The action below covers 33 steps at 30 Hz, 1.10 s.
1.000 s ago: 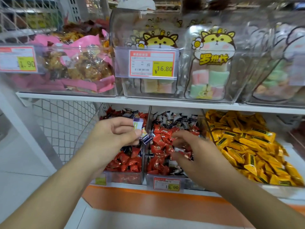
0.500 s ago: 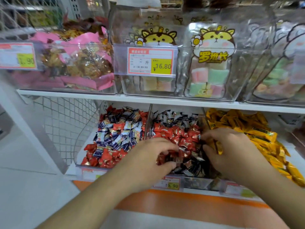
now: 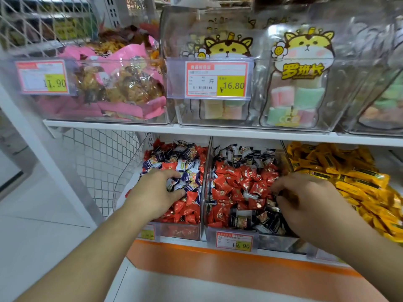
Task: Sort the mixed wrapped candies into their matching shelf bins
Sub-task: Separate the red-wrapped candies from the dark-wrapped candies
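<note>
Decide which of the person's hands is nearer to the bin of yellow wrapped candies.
Right. The right hand works in the middle bin beside the yellow wrapped candies; the left hand is in the far-left bin.

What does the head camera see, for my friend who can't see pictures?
Two hands dig in shelf bins of wrapped candies: the left hand in a red-and-blue mix, the right hand in a red-and-black mix. Yellow candies sit rightmost.

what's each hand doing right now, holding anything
Left hand: fingers curled onto the blue-white candies in the left bin; a grip cannot be told.
Right hand: fingers curled in the middle bin's candies; blurred, cannot be told.
</note>
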{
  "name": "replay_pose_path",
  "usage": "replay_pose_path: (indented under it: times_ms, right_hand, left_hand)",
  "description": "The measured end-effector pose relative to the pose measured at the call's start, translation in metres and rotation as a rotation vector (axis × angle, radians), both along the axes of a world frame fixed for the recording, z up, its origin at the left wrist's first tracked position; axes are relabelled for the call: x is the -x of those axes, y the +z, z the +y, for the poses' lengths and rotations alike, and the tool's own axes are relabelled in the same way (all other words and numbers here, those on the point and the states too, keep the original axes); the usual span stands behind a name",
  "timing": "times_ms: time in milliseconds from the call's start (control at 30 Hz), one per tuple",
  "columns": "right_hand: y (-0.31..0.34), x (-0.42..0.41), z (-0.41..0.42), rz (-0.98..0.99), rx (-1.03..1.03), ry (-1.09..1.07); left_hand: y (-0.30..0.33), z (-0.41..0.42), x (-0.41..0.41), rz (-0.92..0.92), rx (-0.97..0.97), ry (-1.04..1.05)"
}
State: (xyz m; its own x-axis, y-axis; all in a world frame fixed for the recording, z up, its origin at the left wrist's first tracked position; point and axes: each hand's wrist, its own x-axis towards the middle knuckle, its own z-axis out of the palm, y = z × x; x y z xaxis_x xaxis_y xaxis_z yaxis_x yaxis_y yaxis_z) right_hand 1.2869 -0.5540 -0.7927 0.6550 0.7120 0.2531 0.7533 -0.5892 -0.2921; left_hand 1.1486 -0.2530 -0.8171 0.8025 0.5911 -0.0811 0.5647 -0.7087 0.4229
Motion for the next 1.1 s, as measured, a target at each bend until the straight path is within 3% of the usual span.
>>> replay_pose_path:
  times_ms: [433,567,733,833,967,1100]
  right_hand:
    - [-0.003,0.006,0.009,0.007,0.013,0.028]
    - [-0.001,0.008,0.011,0.019,0.005,0.025]
    - [0.004,0.015,0.016,0.052,-0.029,0.065]
    - [0.006,0.014,0.015,0.063,-0.066,0.050]
    - [0.006,0.008,0.006,0.062,-0.080,-0.004]
    - [0.006,0.006,0.002,0.066,-0.073,-0.012]
  left_hand:
    - [-0.003,0.001,-0.007,-0.207,-0.085,0.063]
    - [0.019,-0.004,-0.001,-0.350,0.033,0.099]
    - [0.044,-0.036,0.005,-0.525,0.284,-0.046]
    - [0.046,-0.068,0.003,-0.514,0.281,-0.224]
    - [0.037,-0.097,-0.004,-0.333,0.135,-0.431]
    - [0.034,-0.088,-0.003,-0.347,0.095,-0.437]
